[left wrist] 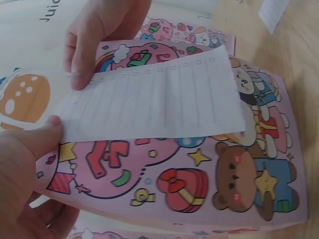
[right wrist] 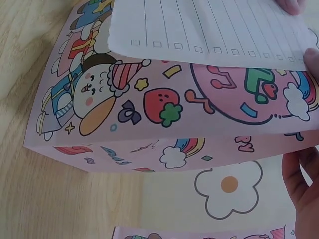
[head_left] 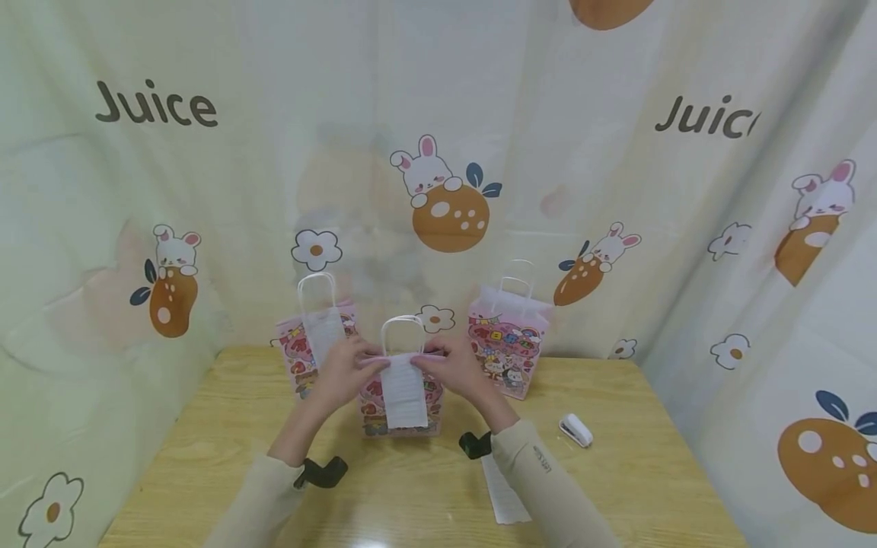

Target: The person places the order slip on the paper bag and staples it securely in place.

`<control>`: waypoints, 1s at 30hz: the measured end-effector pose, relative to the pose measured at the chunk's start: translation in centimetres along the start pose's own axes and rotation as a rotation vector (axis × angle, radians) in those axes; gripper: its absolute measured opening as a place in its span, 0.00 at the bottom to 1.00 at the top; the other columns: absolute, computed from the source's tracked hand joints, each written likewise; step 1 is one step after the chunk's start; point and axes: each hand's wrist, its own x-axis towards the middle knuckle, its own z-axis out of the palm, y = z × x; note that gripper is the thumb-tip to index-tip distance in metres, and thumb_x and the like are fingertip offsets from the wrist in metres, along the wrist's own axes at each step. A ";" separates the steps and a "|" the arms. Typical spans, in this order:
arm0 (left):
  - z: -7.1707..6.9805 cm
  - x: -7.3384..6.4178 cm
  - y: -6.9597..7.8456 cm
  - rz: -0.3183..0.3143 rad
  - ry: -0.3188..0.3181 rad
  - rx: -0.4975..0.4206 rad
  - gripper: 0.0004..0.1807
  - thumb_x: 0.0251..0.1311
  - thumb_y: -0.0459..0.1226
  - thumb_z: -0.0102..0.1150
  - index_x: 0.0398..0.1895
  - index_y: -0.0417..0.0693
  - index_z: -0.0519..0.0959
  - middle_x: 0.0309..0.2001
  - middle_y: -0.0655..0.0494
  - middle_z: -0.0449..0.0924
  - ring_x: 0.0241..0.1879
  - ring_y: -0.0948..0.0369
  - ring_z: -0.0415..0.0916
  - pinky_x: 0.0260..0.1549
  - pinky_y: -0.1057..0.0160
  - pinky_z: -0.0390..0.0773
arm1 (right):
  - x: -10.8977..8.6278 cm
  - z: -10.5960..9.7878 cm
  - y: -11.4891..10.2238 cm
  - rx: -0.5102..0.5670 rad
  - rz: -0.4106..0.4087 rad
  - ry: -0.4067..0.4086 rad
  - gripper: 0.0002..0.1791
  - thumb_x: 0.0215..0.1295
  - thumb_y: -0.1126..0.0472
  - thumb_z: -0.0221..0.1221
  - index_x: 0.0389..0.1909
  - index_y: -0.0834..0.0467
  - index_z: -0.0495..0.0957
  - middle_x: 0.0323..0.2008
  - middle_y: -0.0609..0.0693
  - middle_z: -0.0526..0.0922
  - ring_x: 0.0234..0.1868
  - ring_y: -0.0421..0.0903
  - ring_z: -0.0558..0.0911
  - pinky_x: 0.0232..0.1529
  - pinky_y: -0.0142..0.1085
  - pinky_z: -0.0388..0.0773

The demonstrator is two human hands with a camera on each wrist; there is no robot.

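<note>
A pink cartoon-print paper gift bag (head_left: 373, 415) with white handles stands upright at the middle of the table. Against its front lies a lined strip of paper (head_left: 406, 396) with a row of small checkboxes along one side. My left hand (head_left: 344, 371) pinches the bag's top edge at the left, its thumb at the strip's upper corner. On the other side, my right hand (head_left: 455, 369) grips the same edge, thumb at the strip's other upper corner. In the left wrist view both thumbs show at the strip's top end, while its lower end hangs loose over the print.
Similar bags stand behind, one at the left (head_left: 293, 352) with a paper strip on its front, another at the right (head_left: 507, 354). A white stapler (head_left: 575, 430) lies on the wooden table (head_left: 637, 472) at right. Another lined strip (head_left: 505, 498) lies partly under my right forearm.
</note>
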 end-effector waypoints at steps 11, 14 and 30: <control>0.2 -0.5 0.5 -0.006 -0.003 -0.039 0.13 0.58 0.41 0.69 0.41 0.41 0.85 0.38 0.50 0.85 0.37 0.55 0.84 0.36 0.60 0.83 | -0.7 0.3 0.2 -0.052 -0.016 0.036 0.07 0.57 0.58 0.70 0.31 0.55 0.83 0.30 0.45 0.84 0.31 0.41 0.81 0.32 0.36 0.80; 0.3 -0.6 0.5 0.003 0.020 -0.018 0.14 0.54 0.42 0.72 0.39 0.42 0.86 0.37 0.52 0.86 0.37 0.57 0.84 0.36 0.59 0.82 | -0.8 0.4 0.3 -0.068 -0.038 0.048 0.07 0.57 0.57 0.70 0.31 0.56 0.83 0.30 0.46 0.84 0.31 0.41 0.81 0.31 0.35 0.79; 1.5 -1.2 -1.2 -0.012 0.077 -0.288 0.05 0.53 0.35 0.72 0.31 0.44 0.86 0.31 0.54 0.85 0.27 0.60 0.80 0.27 0.64 0.80 | -1.1 0.5 0.1 0.045 0.069 -0.028 0.08 0.60 0.58 0.68 0.35 0.59 0.84 0.32 0.48 0.85 0.31 0.43 0.83 0.30 0.36 0.81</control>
